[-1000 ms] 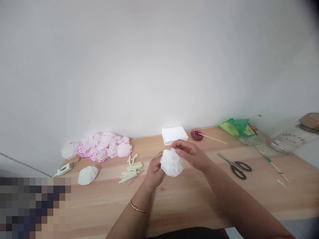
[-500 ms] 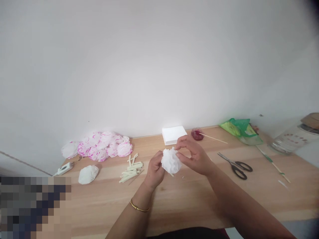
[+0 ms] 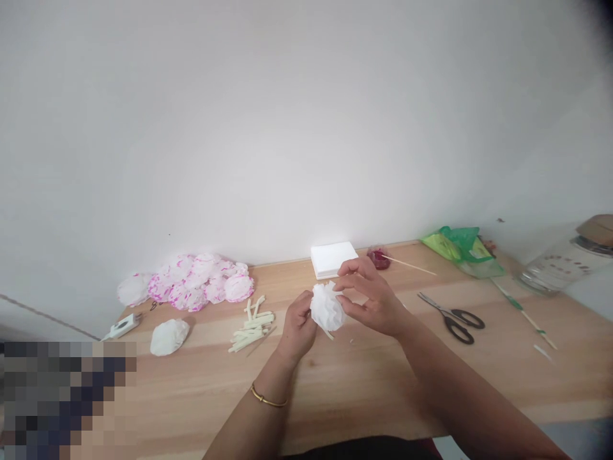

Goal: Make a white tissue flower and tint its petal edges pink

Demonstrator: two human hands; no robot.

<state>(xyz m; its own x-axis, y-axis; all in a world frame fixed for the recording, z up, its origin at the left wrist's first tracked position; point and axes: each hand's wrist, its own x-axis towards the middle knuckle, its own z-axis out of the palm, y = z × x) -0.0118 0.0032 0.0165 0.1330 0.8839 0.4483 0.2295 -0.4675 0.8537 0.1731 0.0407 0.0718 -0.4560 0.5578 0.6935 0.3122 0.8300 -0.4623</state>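
My left hand is closed around the base of a white paper flower, a ruffled ball of thin tissue. A short pale stem end pokes out below it. At the flower's right edge is my right hand, its thumb and fingers curved and apart, the tips touching or very near the petals. The left fingertips are partly hidden behind the tissue. Left of my hands lies a small pile of pale twisted strips, with a loose white tissue ball farther left.
Pink-edged paper flowers lie heaped at the back left near a white plug. A white tissue stack, a dish of dark red liquid with a stick, scissors, a green bag and a glass jar stand rightward.
The fingers of my right hand have spread slightly apart at the flower's edge. My left hand keeps its hold almost in place.
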